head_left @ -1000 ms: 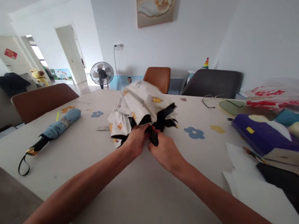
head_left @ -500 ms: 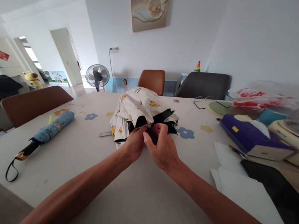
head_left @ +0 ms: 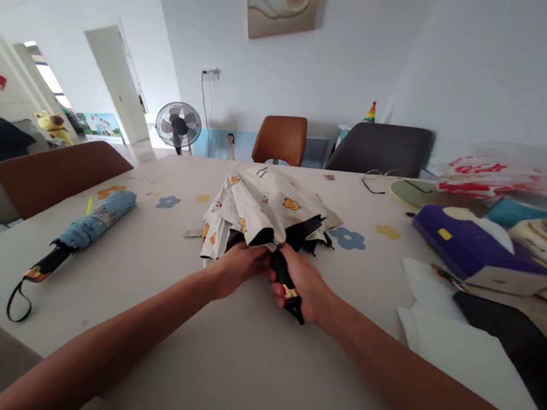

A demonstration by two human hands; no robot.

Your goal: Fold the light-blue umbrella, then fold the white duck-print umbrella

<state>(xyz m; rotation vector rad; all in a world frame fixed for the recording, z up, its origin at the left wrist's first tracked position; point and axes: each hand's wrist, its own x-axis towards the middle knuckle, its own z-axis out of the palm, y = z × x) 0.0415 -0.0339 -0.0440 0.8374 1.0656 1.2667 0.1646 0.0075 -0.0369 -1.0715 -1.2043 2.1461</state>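
A cream umbrella [head_left: 274, 198] with small cartoon prints and a black underside lies loosely bunched on the table, its canopy folded but not wrapped tight. Its black handle [head_left: 284, 270] with a gold band points toward me, a black strap at its end. My right hand [head_left: 311, 282] is wrapped around that handle. At the canopy's near edge, by the top of the handle, my left hand [head_left: 241, 267] is closed on the umbrella; its fingertips are partly hidden. A blue folded umbrella [head_left: 91, 228] with a black handle and wrist loop lies to the left.
On the right are a purple tissue box [head_left: 479, 249], white paper sheets [head_left: 469, 365], a black flat object [head_left: 513, 337] and a plastic bag [head_left: 504, 175]. Eyeglasses [head_left: 375, 181] rest at the far edge. Chairs [head_left: 280, 140] and a fan [head_left: 178, 125] stand beyond.
My right hand has shifted to a full grip along the handle, which now shows pointing toward me. The canopy sits a little flatter and wider. The camera view has tilted slightly down.
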